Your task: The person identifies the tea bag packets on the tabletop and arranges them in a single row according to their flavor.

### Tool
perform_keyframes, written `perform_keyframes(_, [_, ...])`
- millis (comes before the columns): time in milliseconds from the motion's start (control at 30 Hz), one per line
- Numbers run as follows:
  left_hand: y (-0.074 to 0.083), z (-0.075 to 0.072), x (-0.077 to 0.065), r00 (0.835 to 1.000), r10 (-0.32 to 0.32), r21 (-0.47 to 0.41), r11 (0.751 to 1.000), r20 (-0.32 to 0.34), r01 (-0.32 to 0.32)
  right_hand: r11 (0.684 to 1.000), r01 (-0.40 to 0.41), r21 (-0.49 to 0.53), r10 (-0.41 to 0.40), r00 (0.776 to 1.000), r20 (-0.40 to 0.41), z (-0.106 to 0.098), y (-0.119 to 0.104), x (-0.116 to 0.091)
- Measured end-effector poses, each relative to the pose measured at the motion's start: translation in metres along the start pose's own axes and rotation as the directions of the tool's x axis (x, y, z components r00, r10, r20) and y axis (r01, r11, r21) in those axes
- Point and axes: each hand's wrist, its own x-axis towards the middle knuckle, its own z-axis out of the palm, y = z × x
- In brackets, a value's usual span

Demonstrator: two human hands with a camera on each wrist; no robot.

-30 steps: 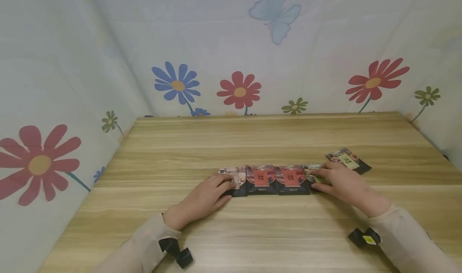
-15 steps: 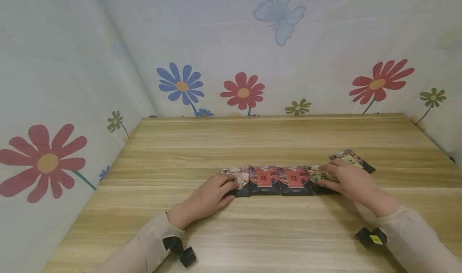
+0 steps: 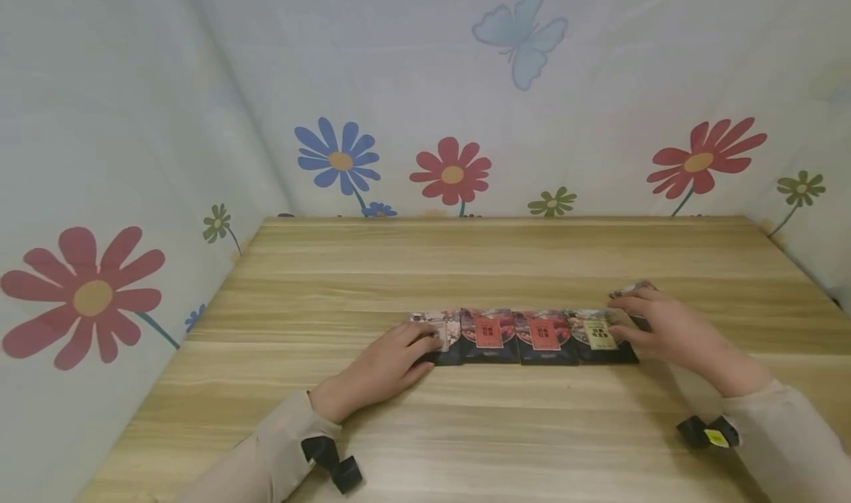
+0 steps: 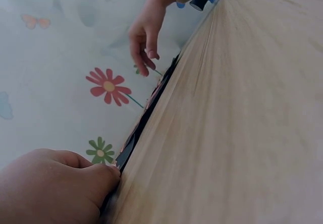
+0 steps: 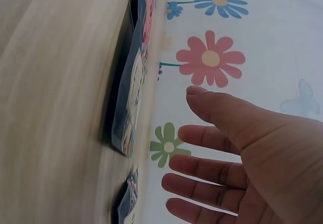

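Four flat dark food packets lie side by side. My left hand rests on the leftmost packet, which has a pale label, its fingers on top and its thumb by the near edge. To its right are two red-labelled packets, one beside the other. A green-labelled packet ends the row. Over the table just right of it hovers my right hand, fingers spread and holding nothing. A further loose packet is mostly hidden behind that hand.
The wooden table ends at a pale curtain printed with flowers and a butterfly, which also stands along the left and right sides. A small black camera hangs at the left sleeve, another at the right.
My right hand has let go of the green-labelled packet and moved right toward the loose one. That packet shifted slightly right, its label now uncovered. My left hand stays on the leftmost packet.
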Motion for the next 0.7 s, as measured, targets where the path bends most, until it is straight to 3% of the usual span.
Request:
perform_keyframes(200, [0.001, 0.003, 0.001, 1.000, 0.003, 0.002, 1.000, 0.017, -0.003, 0.999, -0.022, 0.024, 0.022, 1.000, -0.012, 0.003, 0.013, -0.006])
perform_keyframes(433, [0.001, 0.002, 0.002, 1.000, 0.001, 0.002, 1.000, 0.005, -0.001, 1.000, 0.025, 0.005, -0.024, 0.996, -0.090, 0.004, 0.024, -0.006])
perform_keyframes(700, [-0.001, 0.001, 0.000, 1.000, -0.009, 0.003, 1.000, 0.009, 0.009, 0.999, -0.024, -0.036, 0.022, 0.998, -0.059, 0.006, 0.033, -0.005])
